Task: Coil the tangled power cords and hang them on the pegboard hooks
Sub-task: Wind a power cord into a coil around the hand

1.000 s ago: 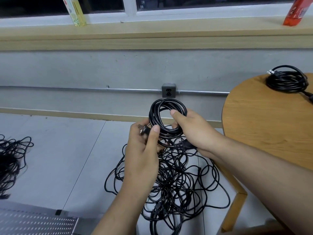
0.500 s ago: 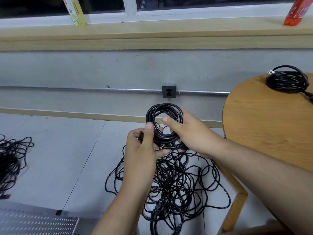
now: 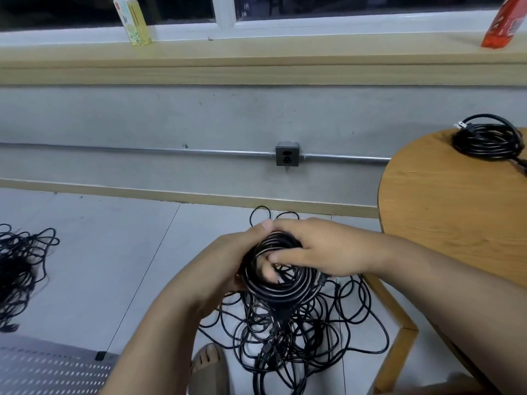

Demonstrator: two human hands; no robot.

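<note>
1. Pegboard [image 3: 42, 369]: perforated grey panel lying at the lower left edge, nearest the viewer. No hooks can be made out on it, so where a coil would hang is uncertain.
2. Sandalled foot [image 3: 209, 363]: just beside the tangled pile [image 3: 299, 337] on the floor. A step could catch a loose loop and drag the pile.
3. Coiled cord [image 3: 279, 289]: held above the pile between both hands. The left hand [image 3: 225, 263] wraps round its left side, thumb over the top. The right hand [image 3: 328, 252] curls over the top, fingertips tucked into the centre. Likely risk: the stiff turns spring apart if either grip slackens. Whether a tail runs down into the pile is hidden; if one does, lifting would pull the knots tighter.
4. Second tangle [image 3: 20, 269]: on the floor at left, well apart from the hands.
5. Round table [image 3: 442, 209]: at right. A finished coil [image 3: 487, 138] lies near its far edge, one end trailing out of view; a snag on that end could slide it off.
6. Wall outlet [image 3: 287, 157], yellow bottle [image 3: 137, 27] and red container [image 3: 502, 24] on the sill: far from the hands, no evident hazard.
</note>
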